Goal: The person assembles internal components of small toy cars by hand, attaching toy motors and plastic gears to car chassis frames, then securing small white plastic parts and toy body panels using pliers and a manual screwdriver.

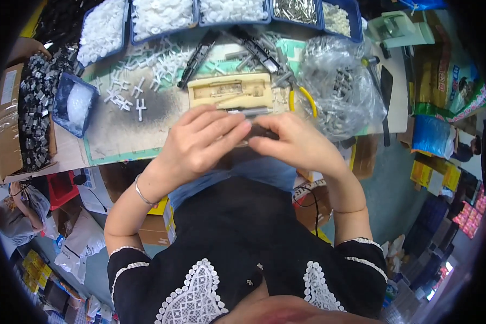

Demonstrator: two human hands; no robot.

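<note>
Just in front of the table's near edge, my right hand (297, 143) pinches a small dark part (262, 132) between thumb and forefinger. My left hand (202, 141) comes in from the other side, its fingers pressed together and its fingertips at the left end of that part. Most of the part is covered by the fingers, so its kind is unclear. Right behind the hands lies a cream fixture block (229, 92) with carved recesses, and a grey metal cylinder (249, 111) rests along its near edge. Yellow-handled pliers (306, 101) lie to its right.
Blue bins (233, 22) of white plastic and metal pieces line the back. White pieces (140, 108) are scattered left, near a small blue tray (62, 110). Two black strips (200, 56) lean behind the fixture. A clear bag (343, 89) of metal parts sits right.
</note>
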